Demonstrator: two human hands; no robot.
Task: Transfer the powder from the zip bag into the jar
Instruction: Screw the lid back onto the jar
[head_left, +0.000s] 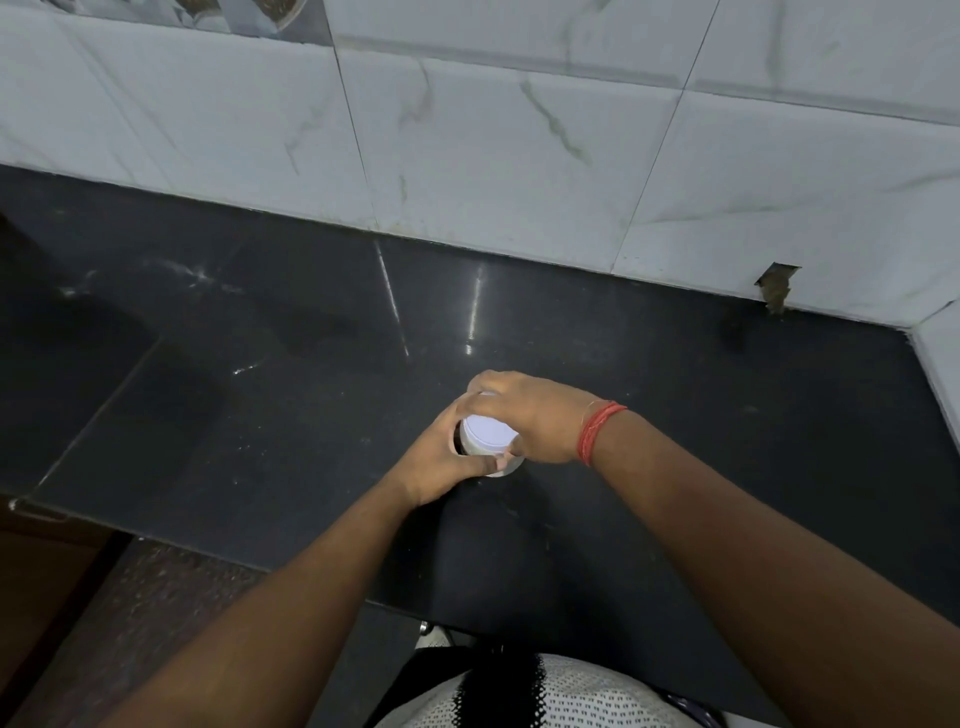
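Here your left hand (447, 457) wraps the side of the small round white-lidded plastic jar (485, 439), standing at the dark polished table's (260, 364) middle, while your right hand (524, 415) grips its lid from two o'clock. It looks light, stiff and smooth, so brace the wall low and twist at the rim; no zip bag is in view.

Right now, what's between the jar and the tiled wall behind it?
In the head view, only bare black countertop lies between the jar and the tiled wall; no zip bag shows.
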